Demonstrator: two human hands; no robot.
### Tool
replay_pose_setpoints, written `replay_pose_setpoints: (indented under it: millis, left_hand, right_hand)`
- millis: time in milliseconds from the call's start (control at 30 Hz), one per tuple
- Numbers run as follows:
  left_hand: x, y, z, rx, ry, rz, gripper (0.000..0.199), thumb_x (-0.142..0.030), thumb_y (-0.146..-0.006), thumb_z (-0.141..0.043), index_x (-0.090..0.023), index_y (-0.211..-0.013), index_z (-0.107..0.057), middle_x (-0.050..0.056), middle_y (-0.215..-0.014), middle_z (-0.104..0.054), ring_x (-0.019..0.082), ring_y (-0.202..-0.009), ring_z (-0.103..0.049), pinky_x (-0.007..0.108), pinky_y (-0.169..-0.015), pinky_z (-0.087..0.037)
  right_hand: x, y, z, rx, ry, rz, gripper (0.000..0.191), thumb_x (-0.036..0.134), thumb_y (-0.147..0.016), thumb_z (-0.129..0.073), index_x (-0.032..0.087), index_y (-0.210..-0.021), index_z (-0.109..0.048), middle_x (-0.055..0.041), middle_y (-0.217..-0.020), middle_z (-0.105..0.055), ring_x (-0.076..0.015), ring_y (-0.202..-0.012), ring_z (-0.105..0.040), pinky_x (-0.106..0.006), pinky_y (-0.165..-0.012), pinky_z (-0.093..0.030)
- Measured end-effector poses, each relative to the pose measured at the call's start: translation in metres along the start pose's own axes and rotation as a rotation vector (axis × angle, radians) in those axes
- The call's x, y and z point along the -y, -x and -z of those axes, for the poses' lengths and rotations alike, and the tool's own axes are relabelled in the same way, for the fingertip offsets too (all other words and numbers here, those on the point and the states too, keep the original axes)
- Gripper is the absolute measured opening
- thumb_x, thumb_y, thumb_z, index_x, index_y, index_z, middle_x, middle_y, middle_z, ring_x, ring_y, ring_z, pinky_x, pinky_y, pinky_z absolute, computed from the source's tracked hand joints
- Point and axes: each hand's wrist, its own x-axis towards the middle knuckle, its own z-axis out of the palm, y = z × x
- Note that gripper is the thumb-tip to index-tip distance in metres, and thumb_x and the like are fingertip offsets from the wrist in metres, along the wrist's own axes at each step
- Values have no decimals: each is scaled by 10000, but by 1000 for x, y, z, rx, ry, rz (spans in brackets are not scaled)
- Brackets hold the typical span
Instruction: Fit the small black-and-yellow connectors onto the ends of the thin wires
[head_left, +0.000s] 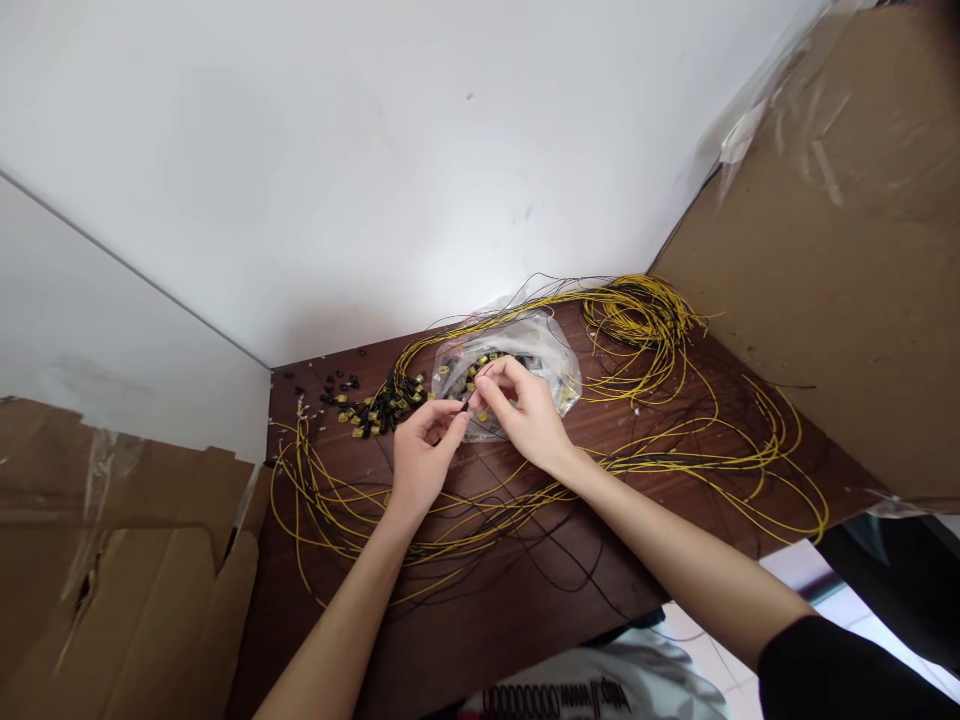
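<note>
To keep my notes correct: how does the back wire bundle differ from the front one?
The back wire bundle lies partly wound in rings; the front wire bundle spreads in long, loose curves. At left, the back wire bundle ends in black and yellow connectors, the front wire bundle in small pale tips. Both mix yellow and black wires.

A plain black fabric sleeve (832, 665) ends above the right forearm; left hand (420, 455) and right hand (529, 415) are bare; pale grey printed cloth (652, 665), probably a shirt, bears black loops and web-style lettering

hands (424, 455): 2 | clear bag (564, 352): 1 | tabletop (510, 645): 1 | wires (517, 515): many, uncountable | connectors (386, 412): many, uncountable
</note>
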Motion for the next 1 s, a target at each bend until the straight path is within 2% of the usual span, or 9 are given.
replay_pose_setpoints:
  millis: [200, 400, 600, 833, 1000]
  left_hand:
    - [1, 0, 1, 2, 9, -4, 210, -299, -714, -645, -139, -850, -635, 42, -780, -648, 126, -663, -579, 209, -542, -455]
    - [1, 0, 0, 2, -9, 18, 207, -301, -718, -642, -140, -848, -632, 34, -743, -639, 115, -620, -563, 214, -540, -454]
    - [0, -1, 1, 14, 29, 18, 211, -303, -714, -639, -139, -845, -620, 31, -742, -629, 109, -601, -549, 205, -511, -450]
    - [-4, -2, 0, 62, 73, 32, 171, -281, -728, -613, -147, -834, -598, 8, -689, -587, 90, -558, -508, 195, -498, -447]
    - [-2, -2, 1, 64, 85, 40, 181, -280, -717, -622, -149, -841, -613, 3, -680, -585, 90, -554, -510, 195, -493, -451]
  right_hand:
    - [-1, -1, 0, 70, 97, 70, 126, 276, -815, -554, 164, -760, -570, -19, -724, -632, -126, -656, -586, -242, -617, -451]
    - [-8, -1, -2, 19, -124, -22, 158, 333, -883, -446, 180, -862, -478, -1, -697, -615, -113, -627, -599, -255, -642, -478]
    - [-8, -2, -2, 72, 19, 6, 164, 319, -795, -582, 157, -772, -590, -26, -737, -633, -134, -656, -598, -252, -612, -462]
    - [-22, -6, -4, 60, -326, -125, 239, 420, -825, -519, 188, -831, -459, 14, -630, -608, -123, -570, -601, -259, -565, -499]
    - [-31, -5, -12, 26, -378, -128, 270, 452, -823, -511, 196, -877, -443, 50, -547, -569, -102, -494, -556, -231, -525, -477]
